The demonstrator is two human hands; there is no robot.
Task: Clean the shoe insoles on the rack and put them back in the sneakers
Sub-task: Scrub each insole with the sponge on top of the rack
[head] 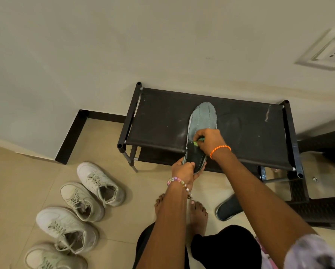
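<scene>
The right hand (208,140) is curled around a small green cleaning thing (198,142), which is mostly hidden by the fingers, and presses it on the middle of the grey insole (202,121). The left hand (184,168) grips the heel end of this insole, with the thumb on top and the other fingers under it. The insole lies lengthwise on the black fabric top of the shoe rack (162,121); its toe end points to the wall, and its heel end goes over the front edge of the rack. The part near the heel looks darker than the rest.

On the tiled floor at the left of the rack stand four white sneakers (99,183) in a row, well apart from the insole. Their openings face up, but I cannot tell if something is inside them. A dark insole (227,208) lies on the floor near the person's bare feet (197,216), partly hidden behind the right arm. The lower shelf of the rack is mostly covered by the top one, so what it holds cannot be told.
</scene>
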